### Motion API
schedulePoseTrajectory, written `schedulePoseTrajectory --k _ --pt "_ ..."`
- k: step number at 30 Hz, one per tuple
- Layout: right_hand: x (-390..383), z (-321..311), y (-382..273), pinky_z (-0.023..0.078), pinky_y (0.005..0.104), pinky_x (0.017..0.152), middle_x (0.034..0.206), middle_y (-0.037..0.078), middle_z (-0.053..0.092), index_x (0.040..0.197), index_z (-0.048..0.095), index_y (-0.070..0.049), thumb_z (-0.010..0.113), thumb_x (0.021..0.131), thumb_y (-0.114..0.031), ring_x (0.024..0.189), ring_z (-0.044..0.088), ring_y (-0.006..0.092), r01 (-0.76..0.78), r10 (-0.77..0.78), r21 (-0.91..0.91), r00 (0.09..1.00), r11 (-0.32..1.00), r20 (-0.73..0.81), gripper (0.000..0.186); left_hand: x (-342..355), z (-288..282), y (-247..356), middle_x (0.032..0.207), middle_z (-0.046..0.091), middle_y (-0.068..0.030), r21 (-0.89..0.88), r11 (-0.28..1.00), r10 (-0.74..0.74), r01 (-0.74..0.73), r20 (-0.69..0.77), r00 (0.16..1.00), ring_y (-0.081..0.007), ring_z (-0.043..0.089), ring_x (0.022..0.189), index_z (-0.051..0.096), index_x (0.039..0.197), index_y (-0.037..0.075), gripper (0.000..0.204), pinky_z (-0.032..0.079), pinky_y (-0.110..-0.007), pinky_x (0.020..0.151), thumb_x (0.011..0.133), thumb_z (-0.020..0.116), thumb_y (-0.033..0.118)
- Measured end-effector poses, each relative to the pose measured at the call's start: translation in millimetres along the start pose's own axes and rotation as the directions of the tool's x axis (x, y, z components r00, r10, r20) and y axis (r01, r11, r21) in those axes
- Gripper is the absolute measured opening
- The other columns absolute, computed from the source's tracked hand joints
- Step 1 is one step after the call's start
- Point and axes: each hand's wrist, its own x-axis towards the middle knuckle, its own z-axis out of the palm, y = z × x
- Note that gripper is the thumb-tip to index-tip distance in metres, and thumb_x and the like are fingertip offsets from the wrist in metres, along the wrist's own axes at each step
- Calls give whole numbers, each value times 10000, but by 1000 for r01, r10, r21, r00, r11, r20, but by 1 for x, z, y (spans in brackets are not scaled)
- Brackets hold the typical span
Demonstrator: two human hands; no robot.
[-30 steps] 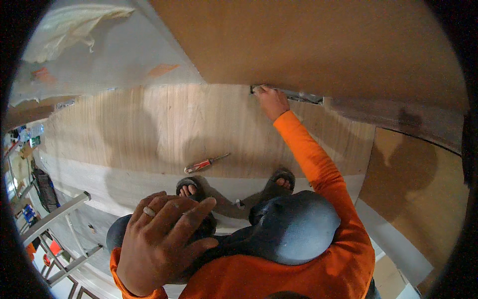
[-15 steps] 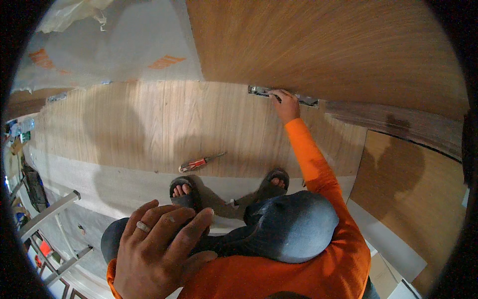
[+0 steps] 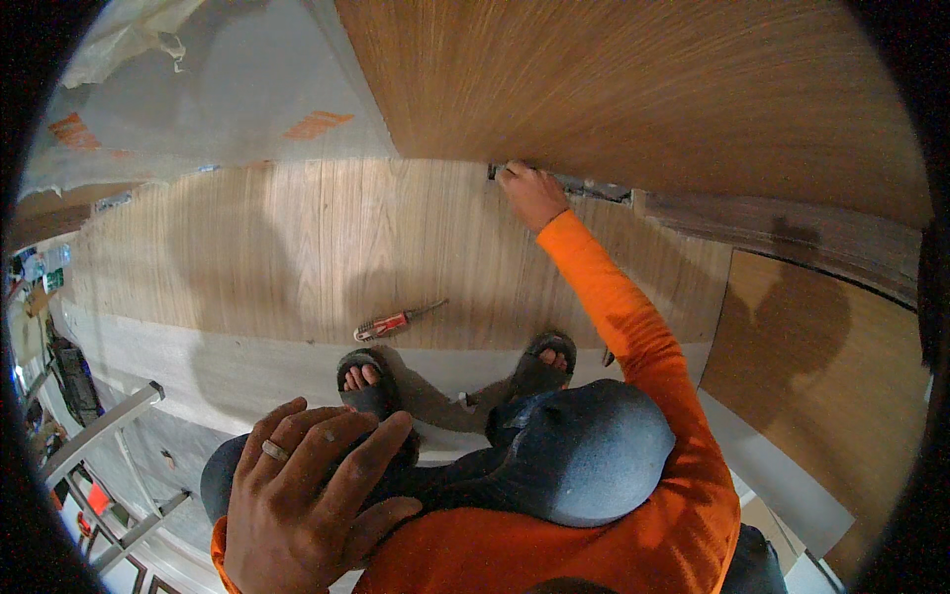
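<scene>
My right hand point(image 3: 534, 196) reaches forward to a long narrow slot point(image 3: 599, 188) in the light wood board point(image 3: 327, 238), where the board meets the upright wood panel. Its fingers are curled down at the slot's left end, and whatever they grip is hidden. Grey, metallic-looking material shows inside the rest of the slot. My left hand point(image 3: 312, 485) rests over my left knee, fingers spread, holding nothing. A screwdriver point(image 3: 386, 325) with a red handle lies on the board in front of my feet, its shaft pointing away to the right.
The wood panel point(image 3: 614, 79) rises ahead, with grey sheeting point(image 3: 257, 89) to its left. A metal ladder point(image 3: 104, 431) stands at left, beside assorted tools. At right is a brown board point(image 3: 792, 366) with a white strip point(image 3: 782, 480). A small dark object point(image 3: 608, 356) lies beside my right forearm.
My right hand has slid left along the slot to its left end, uncovering more of the slot's right part. My left hand stays on the knee, and the screwdriver has not moved.
</scene>
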Motion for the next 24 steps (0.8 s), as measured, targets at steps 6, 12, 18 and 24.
schedulePoseTrajectory --k 6,12,18,24 --pt "18 -11 -21 552 486 864 1200 188 649 1138 647 -36 544 884 -111 1007 665 399 -69 75 -37 977 997 199 284 3 -2 -3 1035 703 -127 -23 1000 -8 8 4 1000 -352 683 949 696 1178 98 589 508 -548 929 738 752 485" --pt "8 -13 -16 555 472 856 1143 163 689 1067 696 -58 569 886 -136 988 674 375 -164 164 -7 978 986 126 234 5 0 -7 1076 694 -110 -30 999 43 -42 22 999 -335 669 1001 676 1226 113 612 499 -542 947 728 769 456" --pt "-35 15 25 553 445 836 1074 143 700 1048 721 -104 667 864 -128 951 675 355 -223 291 321 939 920 -182 194 -2 -3 -7 1179 641 -134 -156 986 69 -54 91 994 -352 600 1145 606 1336 146 563 450 -522 1030 812 735 304" --pt "-24 -8 8 549 425 830 1029 124 678 1049 713 -90 701 832 -99 933 666 352 -191 237 235 953 953 -190 218 1 -7 -15 1188 638 -152 -174 981 94 -82 63 994 -357 602 1130 598 1358 136 557 462 -498 1026 840 715 307"
